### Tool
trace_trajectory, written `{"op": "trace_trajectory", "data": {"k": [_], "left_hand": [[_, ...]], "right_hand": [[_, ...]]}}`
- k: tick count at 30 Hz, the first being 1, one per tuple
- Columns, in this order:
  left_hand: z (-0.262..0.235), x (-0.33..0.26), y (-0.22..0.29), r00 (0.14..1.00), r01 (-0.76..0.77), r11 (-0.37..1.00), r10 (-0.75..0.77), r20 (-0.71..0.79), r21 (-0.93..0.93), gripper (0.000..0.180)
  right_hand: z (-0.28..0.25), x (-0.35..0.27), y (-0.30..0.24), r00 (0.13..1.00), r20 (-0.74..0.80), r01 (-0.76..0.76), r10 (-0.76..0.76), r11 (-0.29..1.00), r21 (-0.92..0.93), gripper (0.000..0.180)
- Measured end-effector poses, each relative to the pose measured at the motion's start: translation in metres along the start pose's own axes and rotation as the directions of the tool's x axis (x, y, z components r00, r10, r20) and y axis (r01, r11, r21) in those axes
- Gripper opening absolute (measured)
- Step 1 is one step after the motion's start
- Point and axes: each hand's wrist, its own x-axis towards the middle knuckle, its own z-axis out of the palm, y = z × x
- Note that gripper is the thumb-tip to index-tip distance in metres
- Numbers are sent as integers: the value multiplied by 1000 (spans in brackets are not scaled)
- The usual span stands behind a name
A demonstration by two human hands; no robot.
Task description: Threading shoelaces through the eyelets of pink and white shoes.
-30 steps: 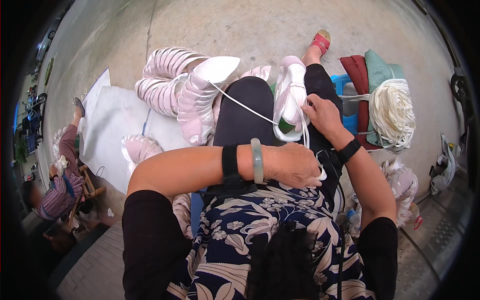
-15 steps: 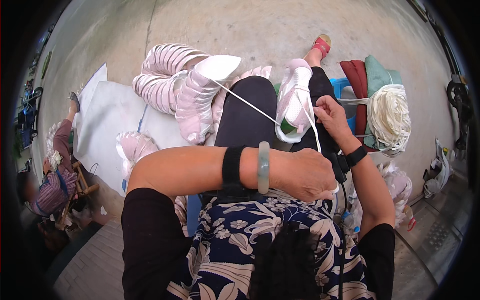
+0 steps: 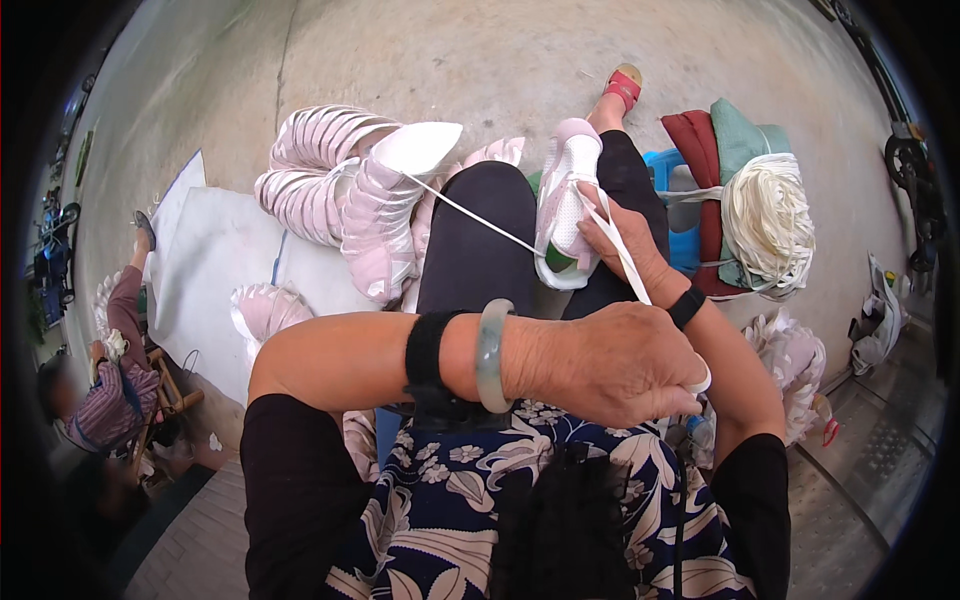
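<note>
Your left hand (image 3: 618,368) is balled into a fist around that white lace (image 3: 628,266). Your right hand (image 3: 634,242) sits half-curled against the pink-and-white shoe (image 3: 564,212) between your legs; can't tell if it's gripping anything.

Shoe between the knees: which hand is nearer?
Right. The right hand is at the shoe, on its right; the left hand is nearer the body, closed on white lace.

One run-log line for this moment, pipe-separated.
left hand: closed on white lace | right hand: at right side of pink-and-white shoe, grip unclear | shoe: between legs | nearby: white lace bundle
</note>
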Motion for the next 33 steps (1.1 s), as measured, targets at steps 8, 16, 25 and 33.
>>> {"op": "trace_trajectory", "data": {"k": [8, 16, 25, 33], "left_hand": [[-27, -18, 43, 939, 251, 934, -172, 297, -254, 12], [-82, -117, 86, 717, 590, 749, -658, -231, -300, 24], [-116, -215, -11, -16, 753, 358, -830, -558, -553, 25], [-67, -78, -78, 642, 745, 502, -362, -677, 439, 29]], "right_hand": [[-49, -22, 9, 996, 84, 40, -38, 999, -17, 10], [-134, -157, 84, 962, -70, -267, 263, 962, -59, 11], [-147, -154, 58, 696, 199, -707, 690, 707, 19, 39], [-87, -62, 31, 966, -258, -90, -8, 927, -365, 15]]}}
